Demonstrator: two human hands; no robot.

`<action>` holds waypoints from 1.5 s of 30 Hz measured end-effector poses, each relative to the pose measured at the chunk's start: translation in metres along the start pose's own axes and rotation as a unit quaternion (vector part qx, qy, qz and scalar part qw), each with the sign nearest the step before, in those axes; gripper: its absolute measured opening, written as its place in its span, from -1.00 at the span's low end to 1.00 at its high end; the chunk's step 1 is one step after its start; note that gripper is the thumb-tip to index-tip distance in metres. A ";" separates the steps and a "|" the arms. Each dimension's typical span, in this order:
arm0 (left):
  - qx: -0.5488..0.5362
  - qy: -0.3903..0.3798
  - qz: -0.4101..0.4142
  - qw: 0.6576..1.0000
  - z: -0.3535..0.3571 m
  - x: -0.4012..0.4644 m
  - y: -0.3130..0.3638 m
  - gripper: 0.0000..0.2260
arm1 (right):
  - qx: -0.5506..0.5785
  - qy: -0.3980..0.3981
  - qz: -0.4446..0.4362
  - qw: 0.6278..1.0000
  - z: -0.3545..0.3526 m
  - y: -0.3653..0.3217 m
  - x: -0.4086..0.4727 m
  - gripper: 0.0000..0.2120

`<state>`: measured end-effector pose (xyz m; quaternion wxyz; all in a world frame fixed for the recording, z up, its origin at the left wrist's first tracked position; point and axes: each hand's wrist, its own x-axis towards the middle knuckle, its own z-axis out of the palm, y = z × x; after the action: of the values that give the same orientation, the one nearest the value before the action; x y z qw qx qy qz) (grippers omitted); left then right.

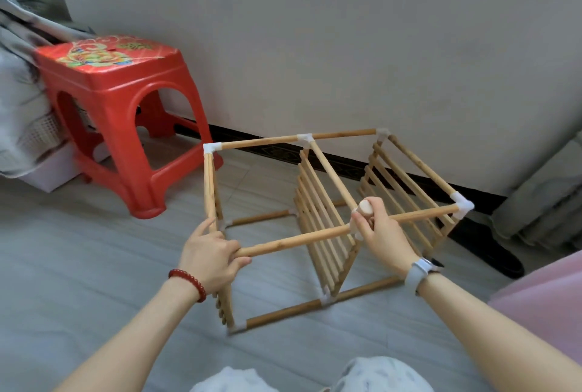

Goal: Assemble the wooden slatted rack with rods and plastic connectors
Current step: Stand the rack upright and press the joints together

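Wooden slatted rack (327,218) stands on the pale floor (78,265), near the wall's dark baseboard (393,172), its frame of bamboo rods joined by white plastic connectors. Three slatted panels stand upright in it: one at the left end, one in the middle, one at the right end toward the wall.

The left hand (211,256), a red bead bracelet (189,281) on its wrist, grips the near top left corner of the frame, fingers curled round the end of the near top rod (296,240). The right hand (378,231), a pale watch (420,270) on its wrist, grips the middle joint of that same rod, thumb raised on top where the cross rod (333,171) meets it; the connector there is mostly hidden under the fingers.

A red plastic stool (126,127) stands on the floor against the wall, well to the left of the rack. White corner connectors (461,204) show at the frame's other corners.
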<state>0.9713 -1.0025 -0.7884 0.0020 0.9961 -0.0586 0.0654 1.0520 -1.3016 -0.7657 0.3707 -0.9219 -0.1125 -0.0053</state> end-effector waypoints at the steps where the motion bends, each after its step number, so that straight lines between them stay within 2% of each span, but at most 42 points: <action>1: -0.007 -0.011 -0.004 1.000 -0.001 -0.001 0.006 -0.67 | 0.007 -0.003 0.011 1.000 0.000 -0.001 0.002 -0.83; 4: -0.029 -0.043 0.002 0.999 -0.003 -0.006 0.023 -0.64 | 0.026 -0.025 0.022 0.999 0.006 -0.005 0.006 -0.84; 7: -0.050 -0.135 0.019 0.989 -0.008 0.001 0.042 -0.59 | 0.026 -0.020 0.015 0.999 0.013 -0.005 0.007 -0.86; 10: -0.115 -0.230 0.036 0.966 -0.012 0.019 0.065 -0.66 | 0.063 -0.018 0.027 0.997 0.010 0.007 0.001 -0.84; 12: -0.130 -0.256 0.042 0.957 -0.013 0.031 0.086 -0.66 | 0.108 -0.006 0.063 0.992 0.002 0.019 -0.005 -0.78; 16: -0.132 -0.223 0.047 0.965 -0.010 0.055 0.142 -0.63 | 0.154 0.057 0.120 0.979 -0.022 0.050 -0.015 -0.80; 19: -0.147 -0.185 0.044 0.971 -0.006 0.071 0.188 -0.64 | 0.135 0.084 0.139 0.977 -0.036 0.068 -0.024 -0.82; 22: -0.195 -0.198 0.066 0.958 -0.004 0.082 0.216 -0.57 | 0.111 0.101 0.151 0.977 -0.049 0.080 -0.034 -0.76; 26: -0.183 -0.186 0.198 0.945 0.000 0.079 0.197 -0.60 | 0.092 0.105 0.139 0.980 -0.062 0.085 -0.049 -0.76; 28: -0.150 -0.152 0.248 0.945 0.005 0.075 0.169 -0.62 | 0.066 0.063 0.122 0.988 -0.064 0.080 -0.057 -0.81; 30: -0.115 -0.119 0.258 0.952 0.010 0.072 0.143 -0.66 | -0.010 0.014 0.086 0.996 -0.067 0.070 -0.063 -0.84; 32: -0.103 -0.108 0.240 0.959 0.013 0.072 0.130 -0.68 | -0.095 0.005 0.028 0.995 -0.076 0.054 -0.062 -0.87; 33: -0.103 -0.111 0.236 0.960 0.013 0.073 0.130 -0.68 | -0.121 0.030 -0.009 0.992 -0.083 0.045 -0.059 -0.88; 35: -0.103 -0.133 0.235 0.957 0.012 0.076 0.139 -0.68 | -0.137 0.128 -0.086 0.978 -0.102 0.022 -0.053 -0.88; 38: -0.086 -0.131 0.224 0.962 0.012 0.076 0.165 -0.66 | -0.077 0.259 -0.159 0.950 -0.114 0.001 -0.049 -0.77; 40: -0.075 -0.113 0.217 0.967 0.011 0.075 0.184 -0.65 | -0.033 0.231 -0.142 0.962 -0.103 0.003 -0.057 -0.76; 42: -0.075 -0.108 0.216 0.968 0.008 0.074 0.200 -0.65 | -0.125 0.087 -0.056 0.987 -0.086 0.016 -0.068 -0.77; 43: -0.076 -0.107 0.213 0.968 0.007 0.074 0.205 -0.65 | -0.183 0.036 -0.024 0.982 -0.082 0.025 -0.072 -0.76; 44: -0.076 -0.104 0.210 0.969 0.006 0.075 0.208 -0.65 | -0.204 0.041 -0.011 0.978 -0.086 0.034 -0.071 -0.78; 45: -0.077 -0.100 0.208 0.970 0.006 0.076 0.210 -0.64 | -0.181 0.083 -0.018 0.980 -0.096 0.038 -0.066 -0.81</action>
<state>1.0228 -1.2203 -0.7855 0.0589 0.9605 -0.2691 -0.0401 1.0027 -1.4076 -0.7276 0.2059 -0.9679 -0.0953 -0.1084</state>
